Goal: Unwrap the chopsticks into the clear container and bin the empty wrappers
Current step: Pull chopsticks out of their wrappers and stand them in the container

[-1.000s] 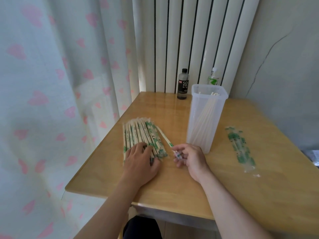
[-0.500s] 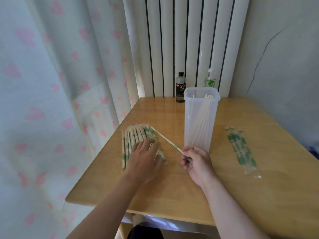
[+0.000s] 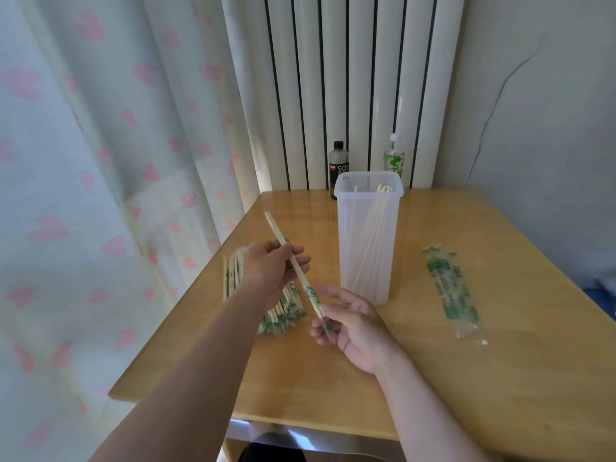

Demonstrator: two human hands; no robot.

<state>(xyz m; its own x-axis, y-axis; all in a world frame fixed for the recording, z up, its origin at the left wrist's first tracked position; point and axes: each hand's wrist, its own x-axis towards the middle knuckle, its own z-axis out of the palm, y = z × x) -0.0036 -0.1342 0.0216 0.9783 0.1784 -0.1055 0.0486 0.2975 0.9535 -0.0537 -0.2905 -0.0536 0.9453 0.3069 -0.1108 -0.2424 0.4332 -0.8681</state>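
One wrapped pair of chopsticks (image 3: 301,281) is held slanted in the air above the table, between both hands. My right hand (image 3: 350,323) pinches its lower, green-printed end. My left hand (image 3: 270,265) grips it near the middle. Under my left arm lies the pile of wrapped chopsticks (image 3: 283,315) at the table's left side. The tall clear container (image 3: 366,258) stands just beyond my right hand, with several bare chopsticks leaning inside. Empty wrappers (image 3: 451,291) lie flat to its right.
A dark bottle (image 3: 337,168) and a green-labelled pouch (image 3: 394,160) stand at the back of the wooden table (image 3: 500,378), against a white radiator. A curtain with pink hearts hangs at the left. A wall runs along the right.
My right hand has lifted one wrapped pair off the table. My left hand left the pile, rose and took hold of the pair's middle.
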